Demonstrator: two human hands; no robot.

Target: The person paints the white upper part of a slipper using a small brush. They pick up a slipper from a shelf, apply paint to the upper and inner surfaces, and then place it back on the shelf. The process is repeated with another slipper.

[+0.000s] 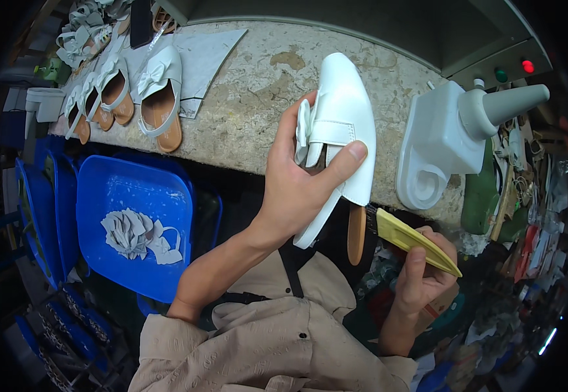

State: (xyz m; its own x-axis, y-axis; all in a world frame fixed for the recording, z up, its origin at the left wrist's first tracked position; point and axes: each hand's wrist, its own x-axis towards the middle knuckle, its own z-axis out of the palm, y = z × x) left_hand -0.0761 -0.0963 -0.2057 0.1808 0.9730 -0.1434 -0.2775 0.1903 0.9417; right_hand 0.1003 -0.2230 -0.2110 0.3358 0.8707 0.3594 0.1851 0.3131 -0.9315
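My left hand grips a white sandal with a bow and a stitched band, thumb on its side and fingers behind it. The sandal is held up over the bench's front edge, toe away from me. A tan sole end sticks out at its lower end, and a loose white strap hangs beside it. My right hand is closed around the yellow handle of a brush. Its dark bristles are at the tan sole's edge; whether they touch it I cannot tell.
Several white bow sandals with tan insoles stand on the worn bench at the left. A blue tray below holds white cut pieces. At the right is a white plastic dispenser with a grey nozzle, beside cluttered scraps.
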